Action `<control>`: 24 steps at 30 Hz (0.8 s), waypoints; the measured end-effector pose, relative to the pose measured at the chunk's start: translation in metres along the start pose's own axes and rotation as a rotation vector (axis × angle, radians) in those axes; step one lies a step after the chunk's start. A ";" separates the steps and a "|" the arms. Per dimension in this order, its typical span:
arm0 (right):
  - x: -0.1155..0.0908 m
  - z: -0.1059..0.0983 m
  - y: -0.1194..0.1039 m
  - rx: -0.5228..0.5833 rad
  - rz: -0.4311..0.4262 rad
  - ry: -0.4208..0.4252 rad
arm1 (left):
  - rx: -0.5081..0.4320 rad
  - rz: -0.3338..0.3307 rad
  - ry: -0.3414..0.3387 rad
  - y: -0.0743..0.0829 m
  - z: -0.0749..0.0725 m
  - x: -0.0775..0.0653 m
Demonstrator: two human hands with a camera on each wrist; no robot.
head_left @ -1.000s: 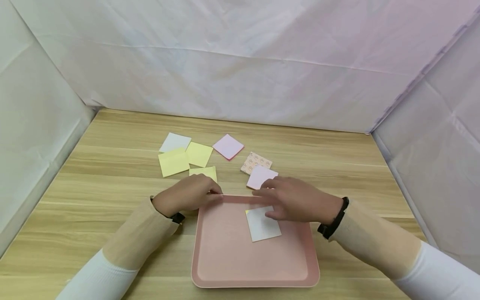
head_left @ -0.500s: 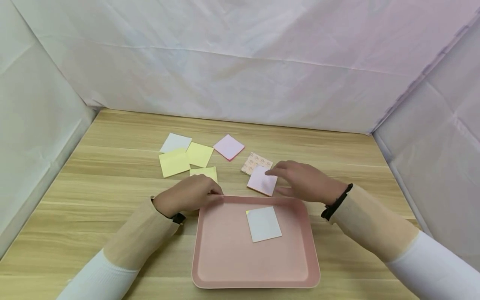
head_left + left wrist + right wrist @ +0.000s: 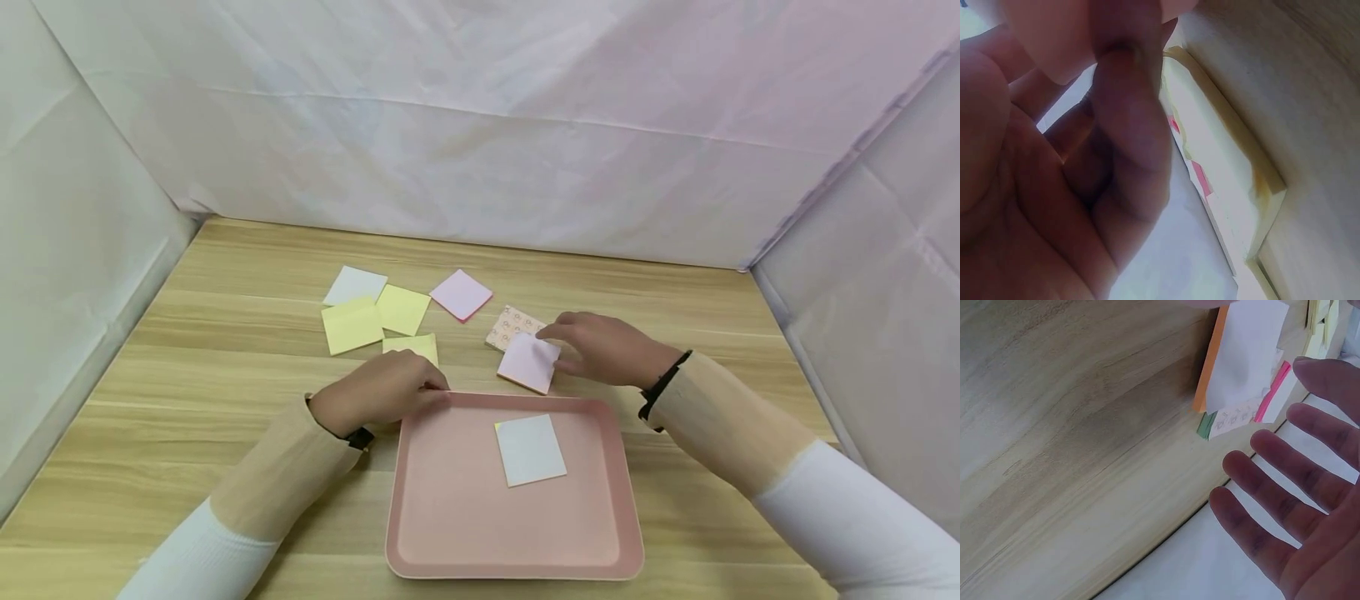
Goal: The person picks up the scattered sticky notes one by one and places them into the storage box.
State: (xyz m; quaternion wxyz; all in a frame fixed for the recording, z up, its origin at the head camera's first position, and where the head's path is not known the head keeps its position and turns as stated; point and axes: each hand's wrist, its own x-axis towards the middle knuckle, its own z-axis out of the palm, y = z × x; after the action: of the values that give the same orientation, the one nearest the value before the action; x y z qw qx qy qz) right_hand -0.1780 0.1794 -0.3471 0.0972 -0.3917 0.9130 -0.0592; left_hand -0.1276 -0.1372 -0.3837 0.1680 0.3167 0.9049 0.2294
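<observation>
My left hand (image 3: 382,386) grips the far left corner of the pink tray (image 3: 442,533); in the left wrist view its curled fingers (image 3: 1132,119) pinch the tray's wall. Inside the tray lies a white sticky note pad (image 3: 530,450) with a yellow corner. My right hand (image 3: 611,348) is spread beside a pale pink sticky note pad (image 3: 528,362), index finger over it in the head view. In the right wrist view the fingers (image 3: 1266,481) are straight and apart from that pad, whose side is orange. It partly covers a patterned pad (image 3: 504,329) with a green side.
Beyond the tray lie a pink pad (image 3: 461,294), a white pad (image 3: 356,285) and several yellow pads (image 3: 352,325), some overlapping. One yellow pad (image 3: 412,346) sits just beyond my left hand. White sheets (image 3: 480,158) wall in the wooden table (image 3: 187,400).
From over the tray and its white pad, my right hand has moved away to the right side of the pale pink pad. My left hand keeps its grip on the tray.
</observation>
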 end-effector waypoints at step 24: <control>0.020 0.013 0.007 0.022 0.023 -0.096 | 0.001 -0.003 -0.003 -0.003 0.001 0.000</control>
State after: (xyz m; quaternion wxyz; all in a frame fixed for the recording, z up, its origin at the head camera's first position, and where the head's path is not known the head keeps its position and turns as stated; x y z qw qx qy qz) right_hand -0.1935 0.1698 -0.3640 0.1458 -0.3826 0.9110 -0.0496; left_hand -0.1288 -0.1384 -0.3863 0.1695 0.3158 0.9052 0.2282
